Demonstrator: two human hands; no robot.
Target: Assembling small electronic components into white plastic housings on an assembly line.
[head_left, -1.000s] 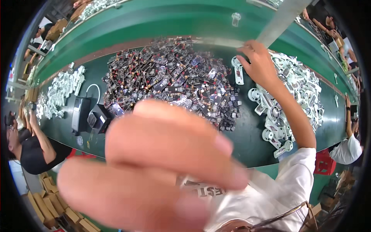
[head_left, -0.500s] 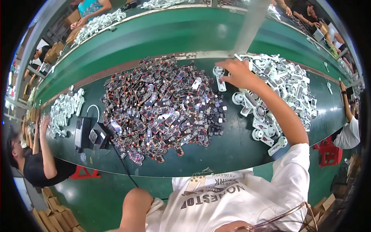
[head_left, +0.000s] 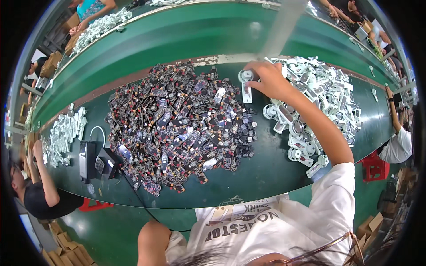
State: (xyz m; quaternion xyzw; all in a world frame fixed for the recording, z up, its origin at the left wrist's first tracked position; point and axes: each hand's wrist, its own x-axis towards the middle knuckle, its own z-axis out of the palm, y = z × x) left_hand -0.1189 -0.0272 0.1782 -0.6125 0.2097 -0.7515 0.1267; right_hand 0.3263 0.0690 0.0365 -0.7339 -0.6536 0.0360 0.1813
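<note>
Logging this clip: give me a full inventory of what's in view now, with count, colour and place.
Lone casing: one, white, under the right fingers; grip unclear
Small boards: uncountable heap, dark with red and orange bits, table centre
White part heaps: at least three, whitish, table right, table left, beyond divider
Black blocks: two, black, left of boards
Cable: one, black, over near table edge
Table: one, dark green, centre
Divider: one, green, behind table
Post: one, grey, top
Stools: two, red, left and right
Boxes: several, brown, lower corners
Co-workers: several, mixed clothing, edges
Shirt: one, white, bottom
Right hand: one, bare, at lone casing
Left hand: not in view
</note>
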